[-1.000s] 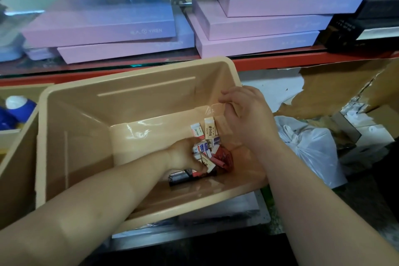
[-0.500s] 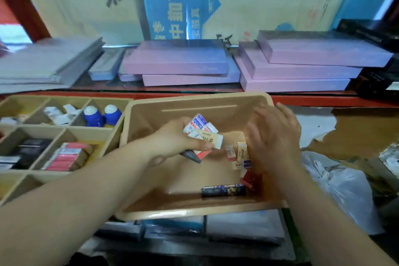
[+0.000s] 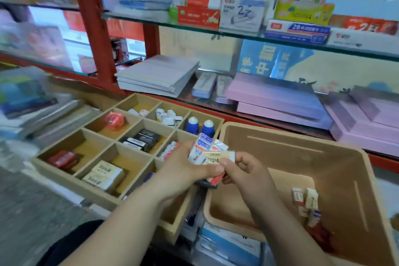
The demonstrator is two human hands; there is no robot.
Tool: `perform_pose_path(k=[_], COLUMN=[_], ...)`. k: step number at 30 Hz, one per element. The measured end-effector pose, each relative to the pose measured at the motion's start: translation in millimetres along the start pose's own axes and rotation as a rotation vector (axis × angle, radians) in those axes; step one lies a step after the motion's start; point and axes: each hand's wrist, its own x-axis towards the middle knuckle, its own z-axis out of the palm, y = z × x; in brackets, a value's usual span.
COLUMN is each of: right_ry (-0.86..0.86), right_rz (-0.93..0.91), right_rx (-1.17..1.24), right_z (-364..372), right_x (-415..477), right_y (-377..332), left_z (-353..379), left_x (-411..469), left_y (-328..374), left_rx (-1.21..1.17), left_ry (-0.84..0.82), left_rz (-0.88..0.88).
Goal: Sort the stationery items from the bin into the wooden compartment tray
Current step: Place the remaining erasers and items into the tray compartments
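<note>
left hand (image 3: 183,170) grips eraser bundle (image 3: 201,147), frame centre, above where wooden tray (image 3: 71,183) meets bin (image 3: 291,136). right hand (image 3: 248,170) pinches beige eraser (image 3: 218,155) by right end, long axis across frame. matching beige stack (image 3: 103,174) lies lower left; left hand nearer.

The bare left forearm runs up from the lower left. The left hand (image 3: 183,168) grips a fanned bunch of small paper-wrapped erasers (image 3: 201,149), thumb across their lower end. The right hand (image 3: 248,170) meets it from the right. Its thumb and forefinger pinch the cream-sleeved eraser (image 3: 218,156) at the front of that bunch, and its other fingers are curled.
</note>
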Motion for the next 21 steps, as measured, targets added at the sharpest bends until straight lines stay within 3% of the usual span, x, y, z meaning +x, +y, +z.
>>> perform_pose_path(k=[10,17,21], right_ry=[-0.101,-0.112,-0.274], right_rz=[-0.004,0.035,0.065], right_rx=[0.195,0.127,-0.010], right_z=[73.4,100.7,116.7], right_x=[35.8,62.8,71.4], right_y=[-33.2,-40.1,-35.5], left_z=[-71.0,-130.6,-161.6], left_x=[-0.2,-9.8,-11.3], left_y=[7.7,-4.3,-13.8], left_rx=[-0.210,-0.208,-0.351], left_ry=[0.252,0.491,0.578], left_rz=[0.067,0.065,0.049])
